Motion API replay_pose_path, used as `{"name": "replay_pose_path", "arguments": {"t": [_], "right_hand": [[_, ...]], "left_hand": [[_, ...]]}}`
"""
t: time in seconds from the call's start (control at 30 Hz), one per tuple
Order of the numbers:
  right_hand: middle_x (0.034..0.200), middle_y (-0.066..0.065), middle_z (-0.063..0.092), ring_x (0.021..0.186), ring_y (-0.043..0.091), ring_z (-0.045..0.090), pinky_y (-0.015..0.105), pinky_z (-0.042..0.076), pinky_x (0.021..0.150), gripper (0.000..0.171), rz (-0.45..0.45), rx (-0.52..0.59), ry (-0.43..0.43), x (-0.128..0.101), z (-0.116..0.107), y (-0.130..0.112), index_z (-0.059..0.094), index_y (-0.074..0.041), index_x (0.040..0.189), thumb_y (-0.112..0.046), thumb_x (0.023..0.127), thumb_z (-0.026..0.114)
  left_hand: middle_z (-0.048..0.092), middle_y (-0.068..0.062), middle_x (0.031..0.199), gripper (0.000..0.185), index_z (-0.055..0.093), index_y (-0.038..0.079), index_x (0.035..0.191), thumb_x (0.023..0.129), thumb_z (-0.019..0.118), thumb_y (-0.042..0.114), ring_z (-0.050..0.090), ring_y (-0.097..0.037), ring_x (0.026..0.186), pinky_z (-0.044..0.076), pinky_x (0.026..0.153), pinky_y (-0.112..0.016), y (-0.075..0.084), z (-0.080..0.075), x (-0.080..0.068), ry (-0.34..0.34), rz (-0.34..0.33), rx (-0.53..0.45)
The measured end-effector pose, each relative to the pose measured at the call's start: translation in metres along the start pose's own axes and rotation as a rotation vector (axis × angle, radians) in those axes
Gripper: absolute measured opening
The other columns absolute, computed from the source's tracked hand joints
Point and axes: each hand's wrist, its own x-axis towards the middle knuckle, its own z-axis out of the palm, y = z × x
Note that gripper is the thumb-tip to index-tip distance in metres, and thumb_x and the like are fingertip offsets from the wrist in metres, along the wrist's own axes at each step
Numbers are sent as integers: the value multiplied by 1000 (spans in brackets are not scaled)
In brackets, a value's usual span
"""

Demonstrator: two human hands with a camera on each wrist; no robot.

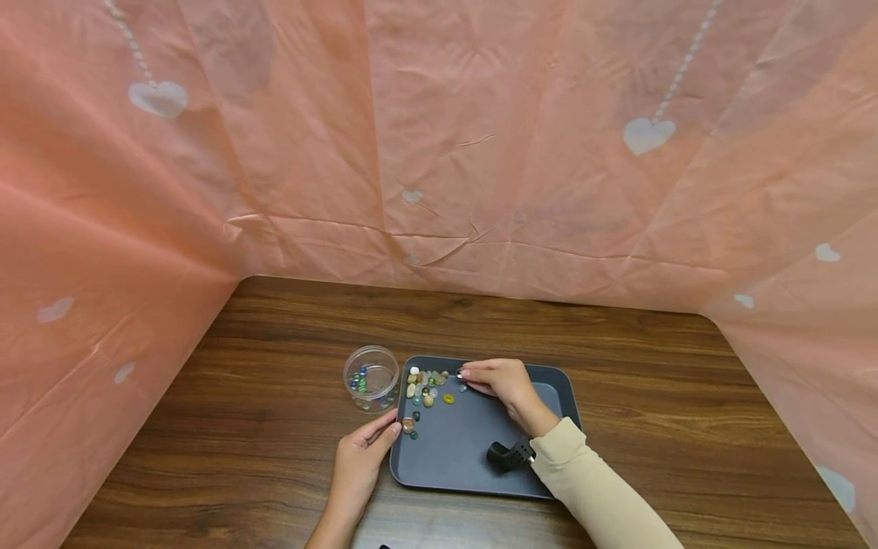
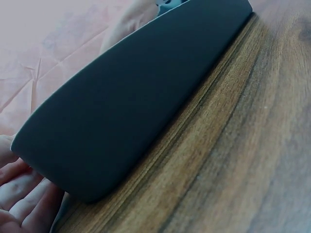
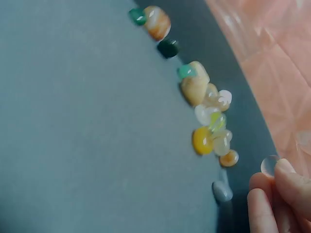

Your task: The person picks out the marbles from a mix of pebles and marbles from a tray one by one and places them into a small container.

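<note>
Right hand (image 1: 504,385) reaches across the far part of the tray, fingertips (image 3: 279,187) pinching 1 clear glass bead (image 3: 268,165) just above the far rim, right beside the loose pile. That pile of stones (image 3: 206,114) lies along the tray's far-left corner: I count about 12 in the right wrist view, cream, amber, green, 1 yellow, 1 grey. Left hand (image 1: 360,461) sits at the near-left corner, fingers (image 2: 22,191) straight and flat against the wall of the 1 dark grey tray (image 1: 453,454). Just left of the tray stands 1 clear round jar (image 1: 371,377) with beads inside, on the wooden table (image 1: 652,396). 2 hands, 1 beige sleeve (image 1: 597,488).
</note>
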Motion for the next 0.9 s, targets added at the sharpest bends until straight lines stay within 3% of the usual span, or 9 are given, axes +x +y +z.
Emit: {"name": "replay_pose_path", "arguments": {"t": [0.3, 0.53, 0.67, 0.8, 0.9], "right_hand": [[110, 19, 74, 88, 9, 72, 26, 59, 86, 31, 30, 148, -111, 1, 7, -12, 61, 16, 123, 6, 94, 61], [112, 21, 73, 87, 9, 72, 35, 56, 94, 30, 7, 148, -140, 2, 27, -30, 62, 15, 122, 5, 94, 61], [113, 20, 73, 89, 11, 73, 34, 56, 93, 29, 3, 138, -156, 1, 41, -39, 65, 12, 121, 3, 93, 63], [108, 20, 75, 91, 16, 75, 36, 58, 90, 24, -54, 68, -166, 0, 56, -46, 70, 9, 113, 0, 90, 68], [99, 16, 77, 88, 22, 75, 33, 61, 81, 18, -180, -138, -159, -3, 68, -52, 77, 2, 101, -7, 86, 76]], "left_hand": [[69, -20, 122, 34, 69, -4, 120, 91, 72, 15, 66, 4, 98, 53, 83, -12, 0, -1, -1, 5, -5, 6], [69, -20, 122, 35, 69, -4, 120, 91, 72, 15, 67, 3, 99, 53, 83, -12, 0, -1, -2, 2, -5, 3], [69, -19, 122, 34, 69, -3, 120, 91, 72, 15, 66, 3, 100, 53, 84, -12, -1, -1, -1, 5, -9, 2], [69, -19, 122, 34, 69, -3, 120, 91, 73, 16, 66, 4, 99, 53, 84, -11, 0, -1, -1, 7, -6, 6], [70, -18, 122, 34, 69, -3, 119, 91, 73, 16, 66, 4, 99, 52, 84, -11, 0, -1, -1, 9, -2, 9]]}}
